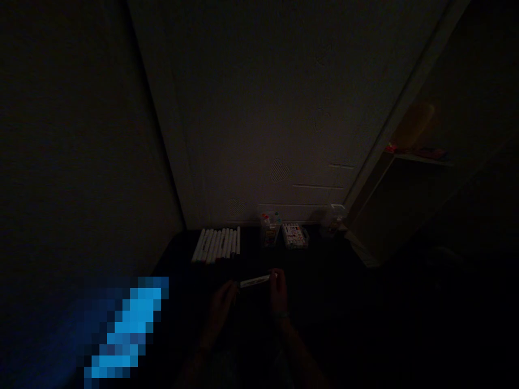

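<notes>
The scene is very dark. A slim white marker [254, 281] lies almost level between my two hands, its left end a little lower. My right hand [278, 286] is closed round the marker's right end. Close beside its left end is my left hand [225, 294], fingers bent together in a pinch; whatever they hold is too dark to make out. Beyond my hands, to the left, several white markers [217, 245] lie side by side in a row on the dark table [251, 265].
Along the wall stand a clear box [270, 229] with coloured marks, a case of markers [294, 236] and a clear container [333, 220]. A blurred bright blue panel [130, 324] glows at lower left. At right, a shelf [421, 158] carries a rounded orange object [413, 124].
</notes>
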### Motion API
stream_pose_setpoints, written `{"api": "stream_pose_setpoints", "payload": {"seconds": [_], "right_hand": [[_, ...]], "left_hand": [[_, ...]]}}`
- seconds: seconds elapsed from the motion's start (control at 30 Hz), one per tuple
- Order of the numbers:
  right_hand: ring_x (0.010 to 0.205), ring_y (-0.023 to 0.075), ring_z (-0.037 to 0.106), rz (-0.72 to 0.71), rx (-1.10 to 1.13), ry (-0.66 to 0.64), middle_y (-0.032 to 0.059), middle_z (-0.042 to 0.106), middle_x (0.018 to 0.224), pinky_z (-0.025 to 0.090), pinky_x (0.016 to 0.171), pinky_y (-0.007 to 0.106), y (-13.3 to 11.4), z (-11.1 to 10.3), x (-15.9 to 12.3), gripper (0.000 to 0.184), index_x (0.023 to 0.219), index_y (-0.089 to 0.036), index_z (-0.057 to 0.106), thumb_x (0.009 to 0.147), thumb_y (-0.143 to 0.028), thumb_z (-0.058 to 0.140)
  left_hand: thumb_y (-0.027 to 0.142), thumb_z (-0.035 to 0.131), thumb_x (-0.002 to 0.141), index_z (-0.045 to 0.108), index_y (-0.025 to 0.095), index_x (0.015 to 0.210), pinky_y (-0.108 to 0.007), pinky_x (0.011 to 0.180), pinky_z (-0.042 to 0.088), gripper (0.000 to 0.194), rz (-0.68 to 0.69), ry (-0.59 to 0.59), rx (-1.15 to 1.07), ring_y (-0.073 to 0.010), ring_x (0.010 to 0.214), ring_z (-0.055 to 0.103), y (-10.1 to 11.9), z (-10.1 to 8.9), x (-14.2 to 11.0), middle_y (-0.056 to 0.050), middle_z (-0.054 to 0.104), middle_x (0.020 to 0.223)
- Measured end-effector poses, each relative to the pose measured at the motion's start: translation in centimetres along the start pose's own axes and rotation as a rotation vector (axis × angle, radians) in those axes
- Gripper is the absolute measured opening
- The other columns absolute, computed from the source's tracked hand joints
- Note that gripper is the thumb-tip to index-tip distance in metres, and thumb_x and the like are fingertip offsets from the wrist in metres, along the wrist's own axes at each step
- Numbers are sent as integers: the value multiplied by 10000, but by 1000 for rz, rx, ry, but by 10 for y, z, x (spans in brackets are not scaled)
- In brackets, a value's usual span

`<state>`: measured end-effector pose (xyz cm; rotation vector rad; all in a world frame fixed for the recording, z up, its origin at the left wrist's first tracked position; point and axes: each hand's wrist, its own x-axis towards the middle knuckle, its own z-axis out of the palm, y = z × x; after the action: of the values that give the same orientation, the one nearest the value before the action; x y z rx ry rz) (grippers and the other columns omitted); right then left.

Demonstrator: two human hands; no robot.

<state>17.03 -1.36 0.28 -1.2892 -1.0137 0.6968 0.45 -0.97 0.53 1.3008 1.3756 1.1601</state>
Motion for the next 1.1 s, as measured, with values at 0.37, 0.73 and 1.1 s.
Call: {"api": "stream_pose_setpoints", "payload": {"seconds": [0.37,0.73,1.1], "right_hand": [[741,130,499,13,-23,-23,8,543,811,377,679,222,-1,-2,0,263,907,-192,505,826,-404,372],[743,132,510,-3,-18,-14,20,561,824,374,672,228,-8,-2,-2,293,915,-183,515,834,-412,353],[791,135,508,1,38,-28,25,555,879,377,712,237,-10,-3,-3,288,938,-187,510,831,-408,359]], "left_hand": [[562,473,682,595,158,761,-231,581,405,429,11,14,-8,-129,593,513,12,2,-5,-4,580,636],[587,437,692,566,157,656,-223,546,380,451,56,16,-3,-114,548,470,22,2,-8,3,527,576],[576,450,693,553,151,655,-199,489,338,440,41,-3,-37,-89,509,421,18,1,-7,23,483,548]]}}
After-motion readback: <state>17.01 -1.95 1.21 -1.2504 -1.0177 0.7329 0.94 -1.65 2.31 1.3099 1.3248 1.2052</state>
